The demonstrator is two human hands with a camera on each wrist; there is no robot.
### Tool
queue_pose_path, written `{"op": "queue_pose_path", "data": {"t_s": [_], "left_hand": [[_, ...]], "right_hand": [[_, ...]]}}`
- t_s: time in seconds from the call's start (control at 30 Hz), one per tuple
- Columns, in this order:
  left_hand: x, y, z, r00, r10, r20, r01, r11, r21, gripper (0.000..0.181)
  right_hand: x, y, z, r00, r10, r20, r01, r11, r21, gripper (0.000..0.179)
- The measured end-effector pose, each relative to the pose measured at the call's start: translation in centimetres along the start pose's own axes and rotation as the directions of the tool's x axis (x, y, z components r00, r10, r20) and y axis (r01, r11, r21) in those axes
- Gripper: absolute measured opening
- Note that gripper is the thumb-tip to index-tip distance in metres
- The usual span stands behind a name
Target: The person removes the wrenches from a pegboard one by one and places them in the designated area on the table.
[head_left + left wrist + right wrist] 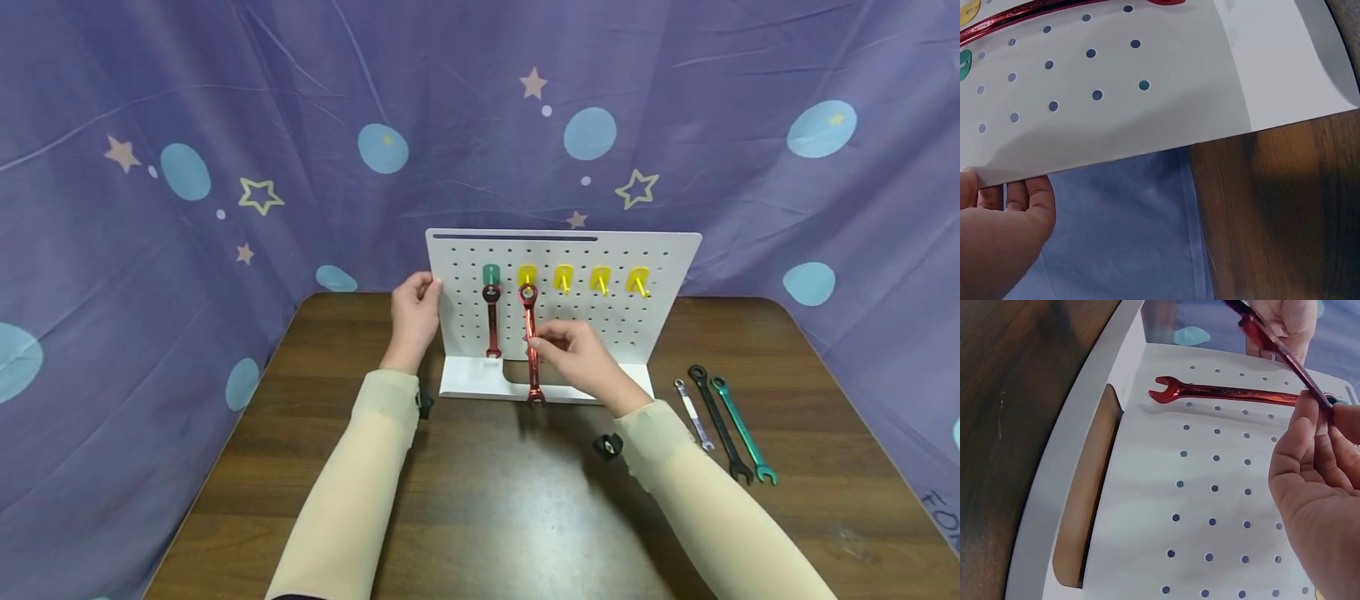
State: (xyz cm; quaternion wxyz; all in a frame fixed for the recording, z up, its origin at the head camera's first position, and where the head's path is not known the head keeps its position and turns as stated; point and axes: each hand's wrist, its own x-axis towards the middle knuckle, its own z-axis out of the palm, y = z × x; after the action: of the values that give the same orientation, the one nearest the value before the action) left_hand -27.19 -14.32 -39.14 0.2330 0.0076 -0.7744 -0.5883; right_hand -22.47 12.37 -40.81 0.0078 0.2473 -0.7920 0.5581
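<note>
My left hand point(417, 315) grips the left edge of a white pegboard point(468, 250), its thumb in front and fingers behind. With thumb and fingers, my right hand point(581, 358) pinches a shiny red wrench point(532, 346) by its shaft. The ring end of that wrench is up, overlapping the nearest yellow hook point(527, 273) in the head view, and its open end points down toward the board's base. To its left, another red wrench point(1229, 392) hangs from the green hook point(491, 273).
Three more yellow hooks line the board to the right, such as the rightmost hook point(638, 280). On the wooden table point(480, 517), right of the board, lie a small silver wrench point(693, 415), a black wrench point(718, 423) and a green wrench point(742, 428). A purple curtain point(480, 100) hangs behind.
</note>
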Motion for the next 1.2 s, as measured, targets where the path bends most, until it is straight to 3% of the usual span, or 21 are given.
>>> {"op": "queue_pose_path", "data": {"t_s": [0.27,1.2], "left_hand": [[-0.1,-0.1,0.0,1.0,0.002,0.0,-0.002,1.0,0.014,0.016],[0.0,0.0,-0.1,1.0,0.001,-0.006,-0.001,1.0,0.009,0.016]], "right_hand": [[0.0,-0.2,-0.2,0.999,0.034,0.016,-0.034,0.999,0.037,0.015],[-1.1,-1.1,-1.3,1.0,0.002,-0.003,-0.002,1.0,-0.003,0.014]]}}
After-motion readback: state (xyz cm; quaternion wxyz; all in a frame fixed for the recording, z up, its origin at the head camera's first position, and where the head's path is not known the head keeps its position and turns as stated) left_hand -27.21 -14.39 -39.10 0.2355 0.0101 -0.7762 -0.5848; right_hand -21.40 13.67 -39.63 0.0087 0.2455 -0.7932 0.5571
